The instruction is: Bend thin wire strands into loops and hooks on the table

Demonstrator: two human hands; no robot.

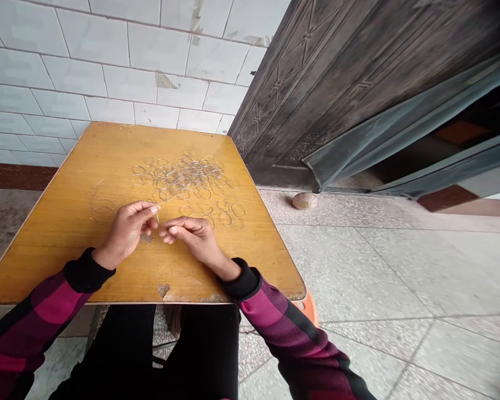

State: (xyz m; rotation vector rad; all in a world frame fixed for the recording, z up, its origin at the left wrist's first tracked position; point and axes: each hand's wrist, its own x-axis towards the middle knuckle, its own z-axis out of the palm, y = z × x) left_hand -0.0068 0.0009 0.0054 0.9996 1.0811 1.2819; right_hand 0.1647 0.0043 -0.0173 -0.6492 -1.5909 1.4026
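A: What's closest to you?

B: Your trousers [120,350], black, at the bottom of the view. Your left sleeve [37,311] and right sleeve [283,328], checked magenta and black with black cuffs, reach up to the table [66,244]. An orange stool [308,308] shows just past the table's near corner, beside your right sleeve

A: And your hands?

B: Your left hand [129,228] is closed to a pinch on a thin bright wire [157,216], which sticks out past the fingertips. Your right hand [191,236] sits just beside it, with its fingertips closed together. Whether they grip anything, you can't tell from this view. Both hands hover just over the tabletop

A: Where are the loops?

B: Right in front of your hands. The wire loops [183,178] lie in a tangled heap at the middle of the table, with looser ones scattered toward your right. A few fainter loops [102,206] lie apart, just left of your left hand

A: Anything past the table?

B: The far edge of the table meets a white tiled wall [108,66], chipped in places, with a brown band [16,176] along its foot. To your right, a terrazzo floor [379,278] runs to a dark metal door [316,83] with a grey sheet [400,133] hanging across its lower part. A small round object [304,201] rests on the floor near the door, too small to name
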